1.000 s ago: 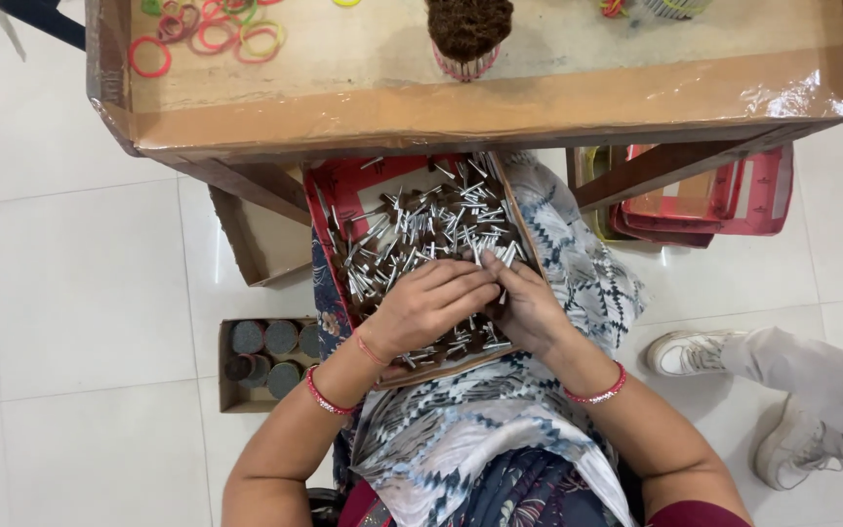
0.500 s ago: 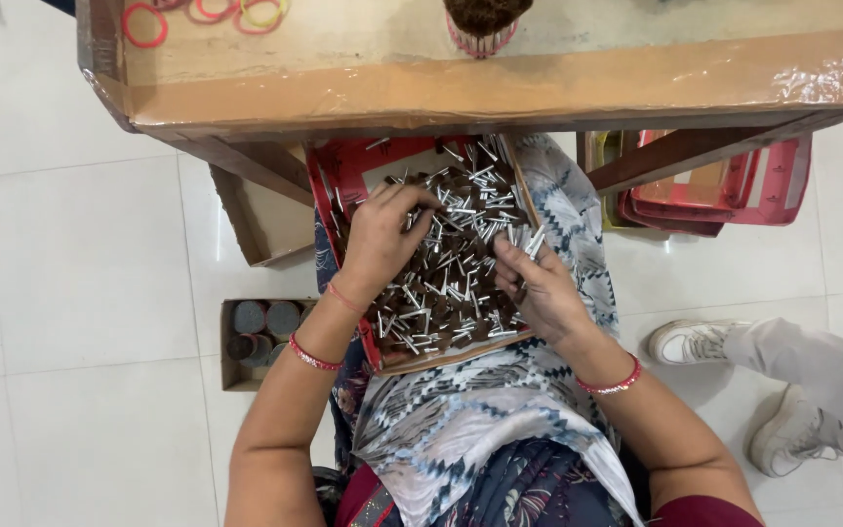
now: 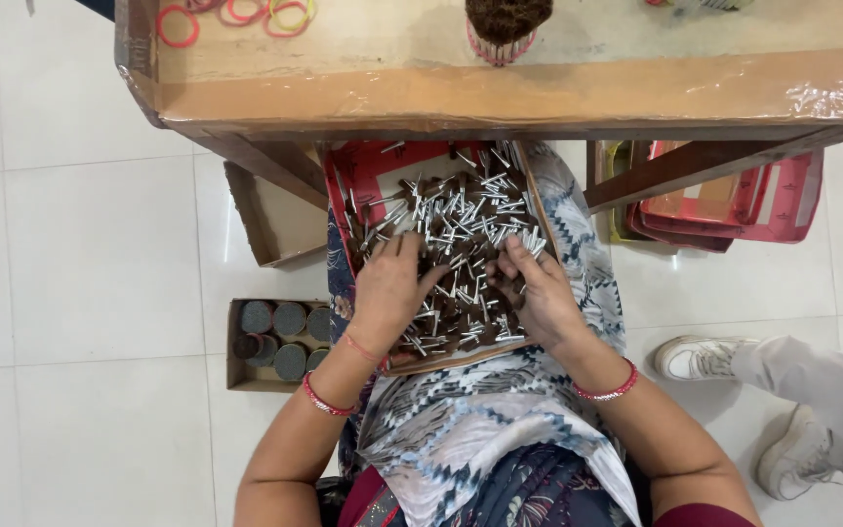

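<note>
A shallow red-lined cardboard tray [image 3: 348, 185] rests on my lap, heaped with small brown-headed pieces on metal shanks [image 3: 461, 210]. My left hand [image 3: 387, 291] lies palm down on the near left of the heap, fingers spread over the pieces. My right hand [image 3: 539, 293] is beside it on the near right, fingers curled into the pile; what they hold is hidden. Both wrists wear red bangles.
A cardboard-topped table [image 3: 500, 93] stands just beyond the tray, with coloured rubber bands [image 3: 236, 15] and a brown bundle [image 3: 504, 24] on it. A small box of round pieces [image 3: 280, 342] sits on the floor at left. Stacked red trays [image 3: 734, 200] and another person's shoes [image 3: 700, 356] are at right.
My left hand has come back from the tray's far left corner to the near side. My right hand has shifted inward, so both hands now sit close together on the pile.
</note>
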